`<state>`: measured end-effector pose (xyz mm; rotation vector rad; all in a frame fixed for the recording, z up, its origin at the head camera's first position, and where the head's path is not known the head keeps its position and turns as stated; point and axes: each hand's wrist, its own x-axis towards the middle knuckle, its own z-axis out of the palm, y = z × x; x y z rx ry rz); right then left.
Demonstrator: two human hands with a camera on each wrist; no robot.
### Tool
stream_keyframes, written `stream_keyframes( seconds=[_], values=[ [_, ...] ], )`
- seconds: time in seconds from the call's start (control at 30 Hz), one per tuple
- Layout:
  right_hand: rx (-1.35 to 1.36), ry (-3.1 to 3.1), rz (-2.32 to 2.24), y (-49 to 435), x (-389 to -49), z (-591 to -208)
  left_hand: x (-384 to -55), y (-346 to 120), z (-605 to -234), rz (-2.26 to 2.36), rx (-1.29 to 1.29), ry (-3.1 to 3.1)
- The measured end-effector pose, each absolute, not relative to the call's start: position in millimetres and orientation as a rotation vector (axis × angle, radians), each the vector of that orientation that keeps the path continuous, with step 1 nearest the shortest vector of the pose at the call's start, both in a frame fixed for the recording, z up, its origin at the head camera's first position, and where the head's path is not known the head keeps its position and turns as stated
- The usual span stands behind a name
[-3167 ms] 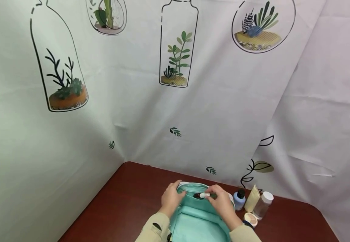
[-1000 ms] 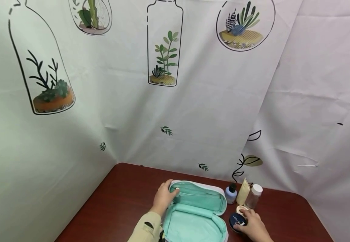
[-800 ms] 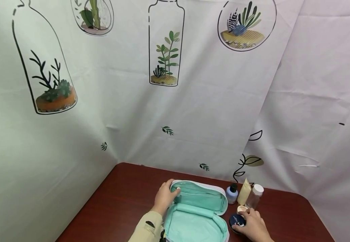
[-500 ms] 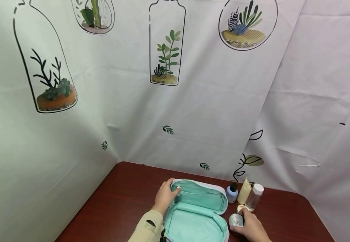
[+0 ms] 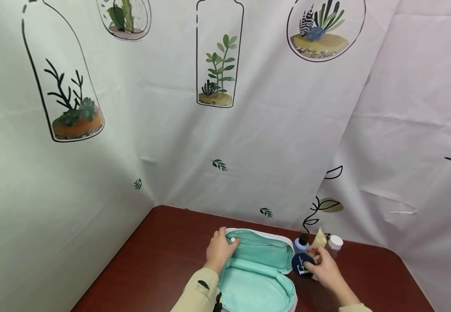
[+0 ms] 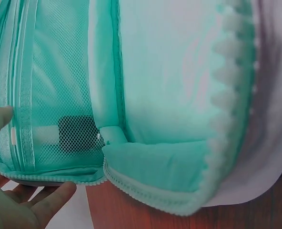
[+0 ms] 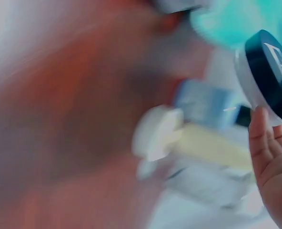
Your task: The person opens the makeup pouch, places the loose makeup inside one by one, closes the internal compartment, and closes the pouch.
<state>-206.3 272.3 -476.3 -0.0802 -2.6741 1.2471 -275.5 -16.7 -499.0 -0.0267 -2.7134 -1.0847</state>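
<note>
A mint-green zip toiletry bag (image 5: pixel 253 288) lies open on the table, its lid raised at the back. My left hand (image 5: pixel 218 250) grips the lid's left edge, thumb on the inside and fingers behind. Through the lid's mesh pocket (image 6: pixel 60 86) a small dark bottle (image 6: pixel 76 134) with a white cap shows. Right of the bag, my right hand (image 5: pixel 327 269) holds a round cosmetic jar (image 5: pixel 299 265) with a navy lid, raised and tilted. In the right wrist view the jar's pale body (image 7: pixel 248 78) shows under the lid, fingers against its side.
Behind the right hand stand a light-blue bottle (image 5: pixel 300 245) with a black cap, a cream-coloured tube (image 5: pixel 320 237) and a bottle with a white cap (image 5: pixel 335 242). A pale round compact (image 7: pixel 155 131) lies beside them, blurred. A printed cloth wall (image 5: pixel 249 173) borders the table.
My right hand has taken the navy-lidded jar from the table beside the bag, tipped it and lifted it. Earlier, it held the small dark bottle at the mesh pocket. My left hand stays on the lid.
</note>
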Motion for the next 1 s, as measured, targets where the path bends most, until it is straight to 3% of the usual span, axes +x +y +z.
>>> stream_keyframes(
  seconds=[0.27, 0.47, 0.67, 1.0],
  values=[
    [0.264, -2.438, 1.416, 215, -224, -442, -277, -16, -498, -1.083, -0.034, -2.731],
    [0.494, -2.507, 0.974, 170, -236, -455, -275, -20, -498, -1.091, -0.053, -2.735],
    [0.479, -2.508, 0.494, 151, -237, -478, -272, -21, -501, -1.085, -0.055, -2.736],
    [0.396, -2.646, 0.326, 150, -242, -484, -274, -23, -498, -1.103, -0.067, -2.661]
  ],
)
